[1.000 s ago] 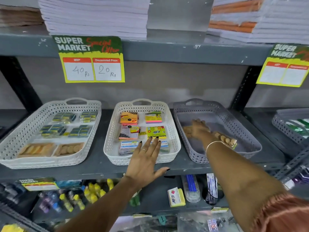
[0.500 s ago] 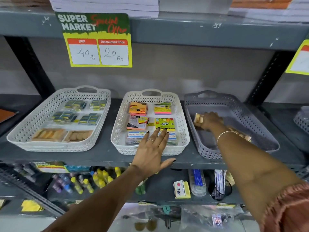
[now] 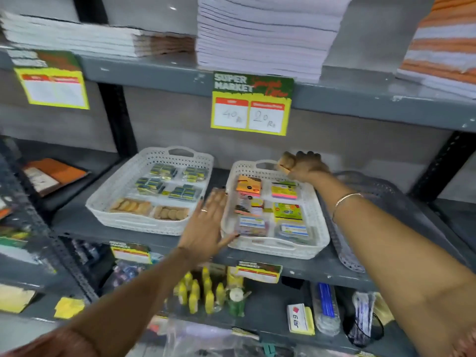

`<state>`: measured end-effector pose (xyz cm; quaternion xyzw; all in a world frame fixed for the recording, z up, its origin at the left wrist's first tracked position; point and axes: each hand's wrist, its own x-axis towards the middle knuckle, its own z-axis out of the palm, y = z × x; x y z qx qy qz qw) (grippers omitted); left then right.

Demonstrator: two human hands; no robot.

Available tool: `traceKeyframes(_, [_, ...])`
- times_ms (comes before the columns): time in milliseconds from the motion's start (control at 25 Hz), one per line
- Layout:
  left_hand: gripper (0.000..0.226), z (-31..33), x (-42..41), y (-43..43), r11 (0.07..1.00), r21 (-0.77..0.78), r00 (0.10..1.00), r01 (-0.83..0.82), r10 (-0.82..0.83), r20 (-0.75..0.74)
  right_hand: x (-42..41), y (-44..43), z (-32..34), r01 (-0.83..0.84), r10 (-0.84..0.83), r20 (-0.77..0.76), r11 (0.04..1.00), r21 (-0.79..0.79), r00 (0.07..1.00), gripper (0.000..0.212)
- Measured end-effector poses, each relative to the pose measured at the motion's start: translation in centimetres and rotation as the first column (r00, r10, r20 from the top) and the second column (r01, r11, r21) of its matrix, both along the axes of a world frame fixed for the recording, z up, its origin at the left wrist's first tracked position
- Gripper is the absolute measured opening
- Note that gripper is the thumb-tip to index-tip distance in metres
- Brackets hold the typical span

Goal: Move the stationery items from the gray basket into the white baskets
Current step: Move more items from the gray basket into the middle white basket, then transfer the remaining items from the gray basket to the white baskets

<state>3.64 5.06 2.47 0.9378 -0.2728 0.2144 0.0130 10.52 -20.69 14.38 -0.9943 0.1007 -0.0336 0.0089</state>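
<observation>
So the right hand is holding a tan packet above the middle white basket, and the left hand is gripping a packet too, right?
Not quite. The head view shows the left hand open and flat, holding nothing. The right hand does hold a tan packet above the middle white basket.

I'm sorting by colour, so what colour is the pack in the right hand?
Tan, a light brown pack, held in the right hand; head view.
</observation>
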Motion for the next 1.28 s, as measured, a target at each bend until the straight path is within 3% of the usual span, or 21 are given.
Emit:
traceKeyframes(120, [0.095,1.2,2.3,9.9,0.981,-0.001,0.98,-0.192,0.192,-0.043,1.9,8.9,-0.2,-0.115,0.115,0.008,0.989,0.094,0.993,0.06])
traceKeyframes(240, [0.105,0.8,3.5,18.0,0.947,0.028,0.94,-0.321,0.322,-0.115,3.0,17.8,-1.7,-0.276,0.279,0.007,0.944,0.18,0.96,0.052])
traceKeyframes(480, [0.114,-1.2,4.7,25.2,0.94,0.141,0.936,-0.311,0.329,-0.129,5.7,31.2,-7.2,-0.396,0.444,-0.15,0.877,0.271,0.883,0.056])
traceKeyframes(640, [0.11,-2.0,5.3,25.3,0.961,0.122,0.951,-0.247,0.265,-0.159,6.8,34.4,-10.3,-0.405,0.445,-0.189,0.888,0.217,0.875,0.052])
traceKeyframes(800, [0.096,-2.4,5.3,25.4,0.961,0.107,0.946,-0.254,0.27,-0.178,7.2,36.3,-11.3,-0.471,0.519,-0.149,0.84,0.27,0.842,0.05])
traceKeyframes(1000, [0.101,-1.9,4.9,24.9,0.959,0.082,0.939,-0.27,0.282,-0.2,7.5,36.3,-11.3,-0.511,0.557,-0.172,0.822,0.25,0.812,0.053])
traceKeyframes(1280, [0.11,-2.3,5.2,24.8,0.961,0.089,0.95,-0.26,0.271,-0.154,7.3,33.2,-9.9,-0.514,0.564,-0.205,0.821,0.249,0.8,0.087])
